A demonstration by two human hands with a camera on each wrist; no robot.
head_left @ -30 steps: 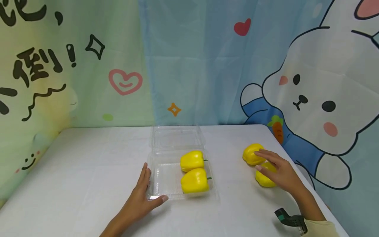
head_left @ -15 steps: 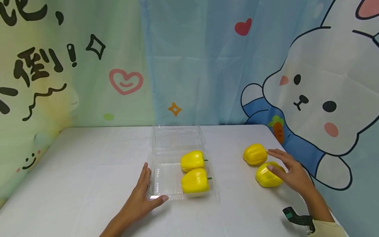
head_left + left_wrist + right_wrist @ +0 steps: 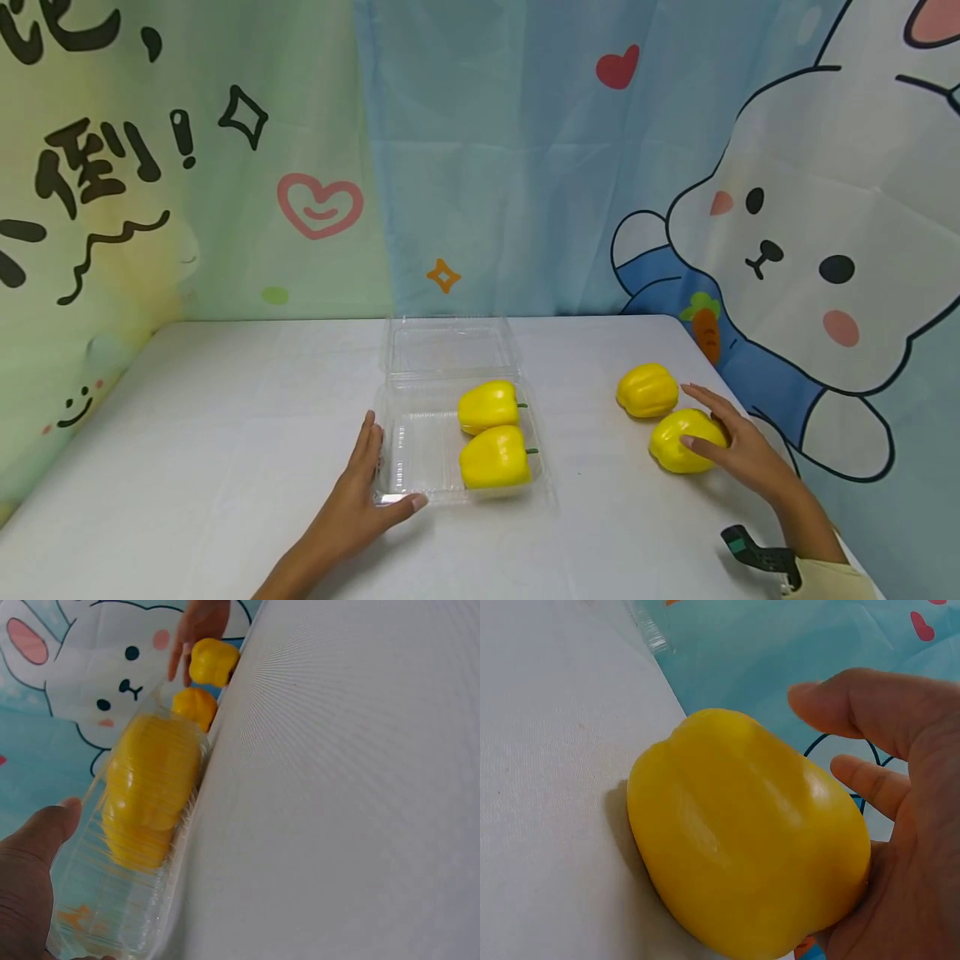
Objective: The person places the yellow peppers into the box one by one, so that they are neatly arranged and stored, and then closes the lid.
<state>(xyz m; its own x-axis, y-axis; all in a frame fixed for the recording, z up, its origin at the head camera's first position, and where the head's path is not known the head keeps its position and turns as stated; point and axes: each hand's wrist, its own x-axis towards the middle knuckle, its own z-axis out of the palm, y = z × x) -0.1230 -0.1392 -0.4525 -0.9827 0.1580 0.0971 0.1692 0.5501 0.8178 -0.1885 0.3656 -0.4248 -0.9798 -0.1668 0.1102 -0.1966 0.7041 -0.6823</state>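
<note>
A clear plastic clamshell container (image 3: 420, 446) lies unfolded on the table, its lid (image 3: 450, 346) flat toward the back. Two yellow bell peppers, a front one (image 3: 493, 458) and a back one (image 3: 487, 407), lie in its right half, stems pointing right. My left hand (image 3: 348, 504) rests at the container's front left corner, fingers straight along the side and thumb by the front edge. Over at the right, my right hand (image 3: 750, 454) spreads around the nearer loose bell pepper (image 3: 742, 832), thumb apart from it in the right wrist view. Another yellow bell pepper (image 3: 647, 390) sits just behind.
A white cloth covers the table (image 3: 225, 417). Behind it hangs a printed curtain (image 3: 465, 167) with a cartoon rabbit on the right. The table's right edge runs close beside my right forearm. A dark device (image 3: 757, 554) is worn at the right wrist.
My right hand has drawn back to the right from above the two loose peppers and now lies lower around the nearer one. My left hand and the container stay put.
</note>
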